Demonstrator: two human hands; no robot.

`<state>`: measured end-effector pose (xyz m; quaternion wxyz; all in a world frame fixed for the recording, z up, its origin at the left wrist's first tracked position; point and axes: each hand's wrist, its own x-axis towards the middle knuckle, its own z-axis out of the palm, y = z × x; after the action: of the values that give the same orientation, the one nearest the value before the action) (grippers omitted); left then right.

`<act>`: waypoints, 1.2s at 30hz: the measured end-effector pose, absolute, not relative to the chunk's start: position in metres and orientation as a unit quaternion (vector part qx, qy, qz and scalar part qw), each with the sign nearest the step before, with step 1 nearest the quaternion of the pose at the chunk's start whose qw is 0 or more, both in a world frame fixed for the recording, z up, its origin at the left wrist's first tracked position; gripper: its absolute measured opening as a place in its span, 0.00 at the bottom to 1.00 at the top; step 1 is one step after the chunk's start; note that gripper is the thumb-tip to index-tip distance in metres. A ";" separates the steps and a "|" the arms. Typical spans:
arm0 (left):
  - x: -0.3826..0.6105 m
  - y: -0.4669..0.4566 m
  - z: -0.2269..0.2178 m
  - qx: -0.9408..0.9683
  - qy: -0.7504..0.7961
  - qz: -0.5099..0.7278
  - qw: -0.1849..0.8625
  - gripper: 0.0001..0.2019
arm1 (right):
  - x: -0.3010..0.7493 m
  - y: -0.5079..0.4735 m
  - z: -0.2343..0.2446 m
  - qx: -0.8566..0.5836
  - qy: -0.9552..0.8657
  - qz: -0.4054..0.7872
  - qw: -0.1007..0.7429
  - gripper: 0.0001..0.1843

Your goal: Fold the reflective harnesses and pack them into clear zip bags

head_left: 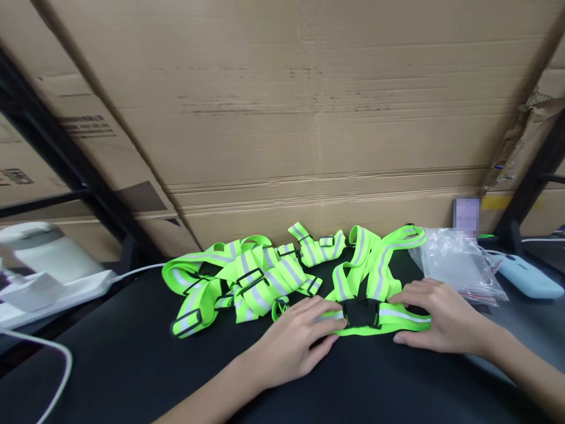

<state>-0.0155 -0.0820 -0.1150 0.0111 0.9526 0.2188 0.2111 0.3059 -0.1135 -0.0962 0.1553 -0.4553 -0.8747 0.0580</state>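
Note:
A neon-green reflective vest (380, 277) made of grey-striped straps lies on the black table. Its straps meet at a black square piece (362, 312) in the front. My left hand (302, 334) grips the waist strap just left of this piece, fingertips touching its edge and the thumb below. On the other side, my right hand (435, 315) has its fingers over the right end of the waist strap, with the thumb beneath the lower edge. Left of the vest lies a tangled heap of similar green straps (260, 277) with black buckles.
Clear plastic bags (459, 262) and a light-blue device (527, 275) lie to the right. A white power strip (57, 297) with a cable and a pale bottle (48, 250) stand at left. Cardboard (318, 118) walls the back, between black metal posts (70, 141).

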 end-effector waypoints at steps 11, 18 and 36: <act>-0.051 -0.056 -0.081 0.943 0.244 0.226 0.001 0.11 | 0.335 -0.109 -0.086 -0.514 -0.844 0.104 0.109 0.21; -0.077 -0.045 -0.060 0.936 0.314 0.157 -0.004 0.15 | 0.324 -0.111 -0.093 -0.555 -0.818 0.136 0.062 0.21; -0.086 -0.063 -0.060 0.892 0.414 0.146 -0.108 0.31 | 0.341 -0.109 -0.088 -0.566 -0.805 0.175 0.042 0.28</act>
<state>-0.0863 -0.0626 -0.0596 -0.1084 0.8920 0.4140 0.1455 0.3415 -0.1091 -0.0884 0.0423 -0.5655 -0.8048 0.1751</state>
